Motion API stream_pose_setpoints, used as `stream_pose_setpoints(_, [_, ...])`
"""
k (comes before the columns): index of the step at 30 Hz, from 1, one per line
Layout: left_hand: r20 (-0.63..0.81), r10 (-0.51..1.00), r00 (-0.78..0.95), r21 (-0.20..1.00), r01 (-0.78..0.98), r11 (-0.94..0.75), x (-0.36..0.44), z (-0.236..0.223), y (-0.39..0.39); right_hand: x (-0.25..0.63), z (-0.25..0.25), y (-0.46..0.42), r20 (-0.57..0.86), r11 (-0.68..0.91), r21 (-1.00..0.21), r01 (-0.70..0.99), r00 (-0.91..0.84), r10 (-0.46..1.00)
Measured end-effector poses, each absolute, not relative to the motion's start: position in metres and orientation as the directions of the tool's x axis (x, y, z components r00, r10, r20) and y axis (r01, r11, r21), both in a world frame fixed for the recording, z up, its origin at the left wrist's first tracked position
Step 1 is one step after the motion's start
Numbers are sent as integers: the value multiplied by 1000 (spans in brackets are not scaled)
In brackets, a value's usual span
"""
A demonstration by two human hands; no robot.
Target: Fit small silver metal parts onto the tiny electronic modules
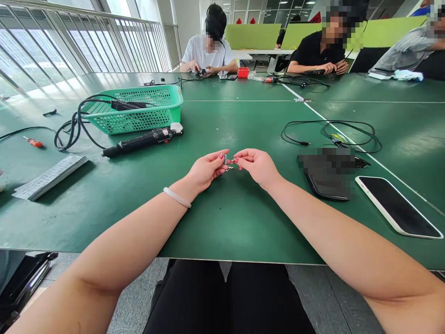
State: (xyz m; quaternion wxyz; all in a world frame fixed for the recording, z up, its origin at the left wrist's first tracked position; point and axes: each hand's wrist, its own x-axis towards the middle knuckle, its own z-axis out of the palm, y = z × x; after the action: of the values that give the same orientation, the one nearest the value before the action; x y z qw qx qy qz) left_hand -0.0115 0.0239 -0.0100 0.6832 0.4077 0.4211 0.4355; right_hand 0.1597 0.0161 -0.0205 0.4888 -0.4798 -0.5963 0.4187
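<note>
My left hand (207, 170), with a pale band round its wrist, is closed on a small grey metal-looking part (225, 160) between thumb and fingers. A small shiny bit (229, 169) shows just under its fingertips. Close beside it, my right hand (257, 168) is pinched, its fingertips almost at the grey part. Whatever sits in that pinch is too small to name. Both hands are held over the green table (222, 227).
Left are a green basket (139, 123) with a black adapter and cable, an electric screwdriver (142, 141), a paper stack (52, 176) and an orange-handled tool (34, 142). Right lie a black case (327, 185), a phone (399, 206) and a cable (295, 139). Several people sit across.
</note>
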Motion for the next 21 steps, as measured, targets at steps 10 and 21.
stream_pose_setpoints(10, [-234,925,299,913,-260,315,-7,-7,18,157,-21,18,95,95,-995,-5,5,995])
stream_pose_setpoints(21, [-194,916,350,925,-245,289,-8,-7,16,156,-20,14,85,84,-996,-21,-43,995])
